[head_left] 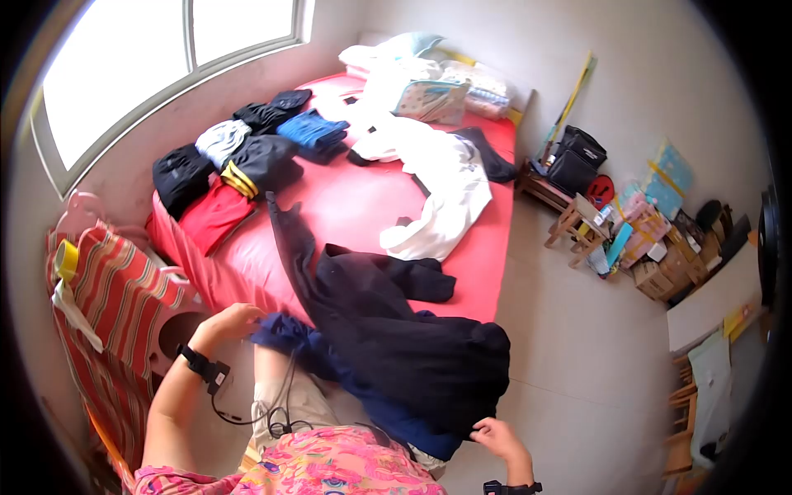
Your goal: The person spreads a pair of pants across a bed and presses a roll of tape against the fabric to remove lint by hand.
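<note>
A black long-sleeved garment (388,330) lies spread from the pink bed's near edge down over my lap, one sleeve stretching up across the sheet. Beneath it shows a dark blue garment (363,396). My left hand (235,322) is at the bunched blue cloth on the left, its fingers closed on it. At the lower right corner of the black garment is my right hand (495,435), its fingertips against the cloth's edge; whether they pinch it is too small to tell. White clothing (450,186) lies loosely on the bed beyond.
Folded clothes (268,161) sit along the bed's window side, pillows (429,99) at its head. A striped cloth (115,289) covers something at left. Stools (577,227), bags and boxes (660,276) line the right wall. Cables hang near my left wrist.
</note>
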A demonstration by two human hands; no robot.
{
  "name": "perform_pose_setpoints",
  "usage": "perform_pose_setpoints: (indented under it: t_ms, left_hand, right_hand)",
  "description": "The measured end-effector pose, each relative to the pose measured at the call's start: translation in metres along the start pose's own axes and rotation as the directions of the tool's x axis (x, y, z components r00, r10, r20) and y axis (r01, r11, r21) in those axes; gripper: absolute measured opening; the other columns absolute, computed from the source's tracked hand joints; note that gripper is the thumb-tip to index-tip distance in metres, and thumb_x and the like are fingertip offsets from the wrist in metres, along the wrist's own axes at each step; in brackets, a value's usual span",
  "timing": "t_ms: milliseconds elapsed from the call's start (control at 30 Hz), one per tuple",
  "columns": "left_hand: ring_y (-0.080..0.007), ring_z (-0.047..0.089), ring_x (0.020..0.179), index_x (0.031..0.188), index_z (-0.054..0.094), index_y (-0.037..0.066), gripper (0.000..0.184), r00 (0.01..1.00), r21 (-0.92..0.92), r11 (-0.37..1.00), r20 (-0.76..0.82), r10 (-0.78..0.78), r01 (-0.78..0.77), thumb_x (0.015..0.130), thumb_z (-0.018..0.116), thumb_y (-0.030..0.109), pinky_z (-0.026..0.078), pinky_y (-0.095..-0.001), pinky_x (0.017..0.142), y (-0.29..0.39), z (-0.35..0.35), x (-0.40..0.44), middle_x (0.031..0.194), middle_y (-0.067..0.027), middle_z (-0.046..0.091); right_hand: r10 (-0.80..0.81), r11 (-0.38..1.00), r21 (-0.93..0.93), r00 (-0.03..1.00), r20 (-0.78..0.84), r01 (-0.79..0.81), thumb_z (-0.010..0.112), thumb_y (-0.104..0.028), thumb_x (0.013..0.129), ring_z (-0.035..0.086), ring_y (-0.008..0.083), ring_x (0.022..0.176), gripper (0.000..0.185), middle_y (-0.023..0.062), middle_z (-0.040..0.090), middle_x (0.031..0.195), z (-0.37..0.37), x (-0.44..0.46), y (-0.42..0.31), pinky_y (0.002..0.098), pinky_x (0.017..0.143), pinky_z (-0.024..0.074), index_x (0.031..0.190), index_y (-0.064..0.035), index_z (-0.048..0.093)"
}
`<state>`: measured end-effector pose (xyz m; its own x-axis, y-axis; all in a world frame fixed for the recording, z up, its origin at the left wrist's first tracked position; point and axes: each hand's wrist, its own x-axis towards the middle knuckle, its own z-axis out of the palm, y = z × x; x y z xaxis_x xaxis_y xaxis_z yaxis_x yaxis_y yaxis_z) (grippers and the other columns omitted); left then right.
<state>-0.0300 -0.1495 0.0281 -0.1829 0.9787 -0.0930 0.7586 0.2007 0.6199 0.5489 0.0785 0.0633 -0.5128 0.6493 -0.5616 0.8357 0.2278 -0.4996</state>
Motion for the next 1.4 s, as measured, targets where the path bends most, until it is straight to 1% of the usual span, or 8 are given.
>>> perform_pose_setpoints:
  t_ms: [67, 333, 567, 733, 867, 933, 1200, 1400]
  left_hand:
    - [-0.0309, 0.064, 0.085, 0.100, 0.066, 0.004, 0.025, 0.984, -0.145, 0.985, -0.136, -0.112, 0.092, 0.078, 0.064, 0.014, 0.051, -0.0368, 0.077, -0.022, 0.022, -0.015, 0.092, -0.0184, 0.065]
    - [-0.0300, 0.062, 0.088, 0.099, 0.061, 0.001, 0.020, 0.850, -0.219, 0.975, -0.508, -0.142, 0.031, 0.079, 0.062, 0.007, 0.050, -0.0352, 0.077, 0.004, 0.037, 0.053, 0.094, -0.0164, 0.060]
    - [-0.0295, 0.056, 0.099, 0.123, 0.048, 0.006, 0.045, 0.804, 0.009, 0.993, -0.586, 0.104, -0.122, 0.084, 0.065, 0.022, 0.048, -0.0377, 0.085, 0.053, 0.008, 0.163, 0.112, -0.0190, 0.050]
    - [-0.0352, 0.056, 0.109, 0.135, 0.034, -0.003, 0.085, 0.928, -0.142, 0.944, -0.187, -0.322, 0.299, 0.079, 0.066, 0.052, 0.045, -0.0389, 0.091, 0.048, 0.007, 0.218, 0.119, -0.0289, 0.054]
    - [-0.0249, 0.061, 0.054, 0.072, 0.067, -0.006, 0.053, 0.960, -0.020, 0.961, -0.024, -0.278, 0.277, 0.069, 0.070, 0.047, 0.046, -0.0352, 0.052, 0.042, 0.003, 0.220, 0.056, -0.0139, 0.061]
    - [-0.0205, 0.060, 0.055, 0.078, 0.066, -0.006, 0.044, 0.943, 0.026, 0.946, 0.086, -0.323, 0.322, 0.071, 0.070, 0.036, 0.044, -0.0349, 0.052, 0.047, -0.009, 0.210, 0.059, -0.0139, 0.061]
    - [-0.0118, 0.057, 0.070, 0.093, 0.062, 0.001, 0.016, 0.892, -0.243, 0.970, -0.431, -0.136, 0.031, 0.082, 0.054, 0.010, 0.045, -0.0274, 0.062, 0.021, -0.003, 0.138, 0.073, -0.0074, 0.060]
    - [-0.0069, 0.049, 0.071, 0.106, 0.058, 0.005, 0.020, 0.811, -0.670, 0.720, -0.313, -0.495, 0.181, 0.091, 0.048, 0.014, 0.041, -0.0229, 0.059, 0.021, -0.003, 0.060, 0.083, 0.0022, 0.056]
  right_hand:
    - [0.000, 0.966, 0.248, 0.956, -0.294, 0.076, 0.069, -0.013, 0.078, 0.059, 0.0120, 0.067, 0.015, 0.0044, 0.064, 0.071, -0.004, 0.011, -0.001, 0.0273, 0.064, 0.0494, 0.089, -0.0024, 0.066]
    - [-0.366, 0.925, -0.206, 0.612, -0.701, 0.318, 0.080, -0.019, 0.065, 0.042, 0.0350, 0.122, 0.071, 0.0144, 0.043, 0.133, -0.025, 0.069, -0.081, 0.0429, 0.102, 0.0348, 0.128, -0.0066, 0.047]
    - [-0.447, 0.875, -0.411, 0.756, -0.479, 0.256, 0.082, -0.029, 0.061, 0.053, 0.0292, 0.106, 0.078, 0.0126, 0.060, 0.108, -0.044, 0.101, -0.132, 0.0468, 0.107, 0.0264, 0.127, -0.0065, 0.048]
    - [-0.622, 0.732, -0.466, 0.766, -0.162, 0.497, 0.080, -0.026, 0.062, 0.058, 0.0268, 0.081, 0.033, 0.0117, 0.063, 0.084, -0.037, 0.054, -0.132, 0.0367, 0.074, 0.0493, 0.089, -0.0106, 0.067]
    - [-0.519, 0.848, -0.118, 0.855, 0.008, 0.516, 0.077, -0.024, 0.070, 0.058, 0.0170, 0.075, 0.037, 0.0062, 0.066, 0.080, -0.013, 0.010, -0.108, 0.0297, 0.069, 0.0484, 0.102, -0.0078, 0.068]
    - [-0.267, 0.943, 0.245, 0.953, 0.144, 0.227, 0.073, -0.019, 0.077, 0.056, 0.0074, 0.067, 0.032, 0.0014, 0.067, 0.082, -0.019, -0.004, -0.106, 0.0226, 0.063, 0.0463, 0.107, -0.0063, 0.067]
    - [-0.189, 0.894, 0.203, 0.747, -0.638, 0.400, 0.067, -0.008, 0.079, 0.058, 0.0124, 0.069, 0.026, 0.0074, 0.062, 0.096, -0.048, 0.060, -0.054, 0.0255, 0.064, 0.0467, 0.105, -0.0031, 0.063]
    - [-0.313, 0.928, -0.119, 0.565, -0.763, 0.353, 0.075, -0.031, 0.074, 0.052, 0.0308, 0.109, 0.051, 0.0114, 0.058, 0.117, -0.056, 0.126, -0.035, 0.0399, 0.096, 0.0398, 0.116, -0.0072, 0.058]
